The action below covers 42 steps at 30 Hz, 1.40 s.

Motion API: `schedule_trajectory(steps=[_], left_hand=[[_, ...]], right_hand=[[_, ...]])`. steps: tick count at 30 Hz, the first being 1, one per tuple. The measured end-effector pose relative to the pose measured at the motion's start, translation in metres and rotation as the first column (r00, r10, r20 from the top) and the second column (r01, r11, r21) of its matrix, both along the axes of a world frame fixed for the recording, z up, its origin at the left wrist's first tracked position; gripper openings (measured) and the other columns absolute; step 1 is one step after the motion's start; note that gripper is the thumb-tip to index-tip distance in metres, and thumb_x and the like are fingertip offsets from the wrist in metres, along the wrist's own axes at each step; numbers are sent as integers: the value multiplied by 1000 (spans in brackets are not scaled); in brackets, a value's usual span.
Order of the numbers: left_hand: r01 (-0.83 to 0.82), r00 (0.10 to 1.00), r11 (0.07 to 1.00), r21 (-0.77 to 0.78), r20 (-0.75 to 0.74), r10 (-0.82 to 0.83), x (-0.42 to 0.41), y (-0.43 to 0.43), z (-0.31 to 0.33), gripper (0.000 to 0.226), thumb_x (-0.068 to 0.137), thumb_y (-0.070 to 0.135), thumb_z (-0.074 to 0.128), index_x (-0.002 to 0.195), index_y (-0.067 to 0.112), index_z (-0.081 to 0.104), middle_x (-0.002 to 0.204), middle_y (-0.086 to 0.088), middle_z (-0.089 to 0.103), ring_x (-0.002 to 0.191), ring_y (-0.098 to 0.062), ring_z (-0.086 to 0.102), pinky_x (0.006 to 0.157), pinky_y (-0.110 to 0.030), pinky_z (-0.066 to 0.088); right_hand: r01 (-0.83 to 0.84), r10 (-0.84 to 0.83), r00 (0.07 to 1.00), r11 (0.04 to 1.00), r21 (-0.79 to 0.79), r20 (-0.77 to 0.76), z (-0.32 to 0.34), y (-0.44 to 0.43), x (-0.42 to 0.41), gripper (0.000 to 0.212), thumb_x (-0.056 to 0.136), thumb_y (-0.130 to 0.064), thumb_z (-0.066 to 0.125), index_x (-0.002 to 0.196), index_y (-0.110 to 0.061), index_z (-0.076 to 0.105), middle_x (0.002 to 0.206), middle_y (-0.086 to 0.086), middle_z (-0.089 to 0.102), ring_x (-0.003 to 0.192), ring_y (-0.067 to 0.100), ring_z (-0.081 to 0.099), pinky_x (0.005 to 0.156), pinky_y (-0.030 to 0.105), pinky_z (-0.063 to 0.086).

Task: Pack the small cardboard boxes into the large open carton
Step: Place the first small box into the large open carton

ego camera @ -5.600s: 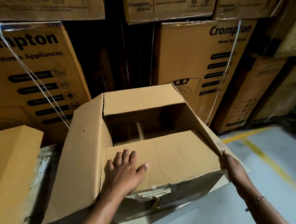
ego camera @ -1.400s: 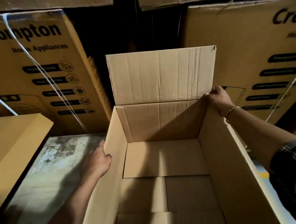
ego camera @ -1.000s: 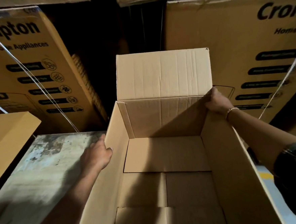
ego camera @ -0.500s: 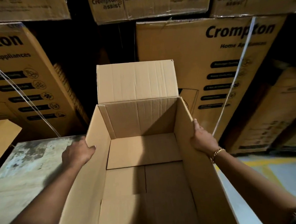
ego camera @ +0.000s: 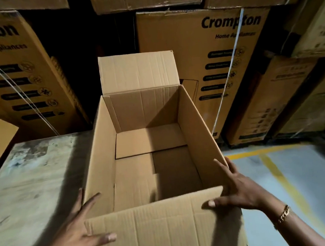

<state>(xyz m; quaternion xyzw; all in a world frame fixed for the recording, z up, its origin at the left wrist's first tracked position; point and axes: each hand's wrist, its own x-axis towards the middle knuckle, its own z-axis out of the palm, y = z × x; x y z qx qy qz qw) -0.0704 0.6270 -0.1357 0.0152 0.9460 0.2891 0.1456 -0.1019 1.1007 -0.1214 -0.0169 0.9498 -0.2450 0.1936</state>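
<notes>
The large open carton (ego camera: pixel 196 120) is set upright at the right edge of the worn table (ego camera: pixel 31 180), its far flap (ego camera: pixel 137 72) raised. The 2 hands are placed apart: the left hand (ego camera: pixel 77 230) is spread against the left near corner, the right hand (ego camera: pixel 239 188) against the right. Both thumbs are laid on the near flap (ego camera: pixel 161 228). Printed cartons (ego camera: pixel 190 44) are stacked behind.

The left hand (ego camera: pixel 82 228) and right hand (ego camera: pixel 237 188) reach forward, fingers straight and spread, thumbs pointing inward toward each other.
</notes>
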Motion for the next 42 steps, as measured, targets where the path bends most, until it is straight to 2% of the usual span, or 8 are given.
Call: schedule_trajectory(steps=[3, 7, 11, 27, 35, 38, 40, 42], left_hand=[[-77, 996, 995, -65, -40, 75, 8, 8, -7, 114, 33, 76, 86, 136, 39, 53, 163, -6, 23, 143, -20, 36, 107, -28, 37], [-179, 980, 966, -184, -122, 159, -8, 31, -5, 62, 42, 68, 89, 87, 30, 70, 124, -13, 60, 102, -26, 62, 66, -27, 39], [-190, 977, 956, -223, -143, 161, -19, 56, 7, 82, 53, 65, 87, 113, 10, 73, 141, -19, 54, 120, -32, 58, 86, -32, 48], [-252, 965, 947, -201, -126, 230, 17, 150, 13, 90, 53, 65, 87, 122, 10, 70, 137, -9, 56, 121, -26, 57, 91, -28, 46], [-204, 978, 924, -322, -112, 177, 19, 148, 4, 103, 40, 86, 74, 120, 22, 71, 133, -5, 59, 116, -22, 61, 88, -27, 50], [-116, 993, 943, -313, -28, 113, 19, 139, 6, 124, 41, 99, 58, 149, 40, 39, 159, -7, 33, 134, -24, 50, 101, -31, 47], [-113, 989, 971, -210, 66, 129, 17, 137, 13, 125, 54, 101, 46, 152, 51, -14, 166, -5, 14, 130, -28, 50, 97, -37, 50], [-239, 963, 963, -128, 99, 252, 4, 139, 14, 115, 70, 93, 43, 149, 46, -27, 165, -8, 18, 120, -29, 55, 88, -35, 52]], right_hand=[[-50, 53, 999, 976, 211, -7, 2, 0, -5, 150, 46, -87, 76, 162, -30, -1, 168, -3, -16, 137, 30, 49, 108, 38, 46], [-23, 62, 988, 963, 268, -140, -10, 3, -26, 94, 65, -61, 85, 142, -18, 51, 164, 5, 20, 117, 28, 62, 88, 30, 52], [-25, 79, 979, 962, 274, -189, -2, 12, -36, 50, 71, -62, 80, 101, -22, 73, 141, 2, 52, 99, 18, 64, 77, 29, 57], [-25, 80, 972, 970, 243, -220, -11, 108, -16, 50, 72, -57, 83, 109, -25, 73, 133, -5, 55, 88, 12, 63, 64, 16, 54], [-71, 100, 982, 983, 171, -162, -11, 121, -2, 101, 54, -86, 66, 134, -24, 61, 140, -4, 53, 99, 16, 64, 79, 28, 61], [13, -7, 995, 998, 59, -97, 2, 126, -4, 130, 49, -105, 40, 152, -27, 40, 155, 3, 44, 124, 26, 59, 100, 38, 52], [157, -161, 984, 986, -61, -71, 11, 124, -10, 116, 67, -96, 38, 161, -34, 8, 154, 10, 46, 128, 34, 57, 108, 47, 44], [237, -238, 970, 971, -21, -57, 13, 117, -24, 99, 87, -79, 43, 161, -32, -3, 150, 13, 50, 121, 35, 61, 104, 46, 47]])
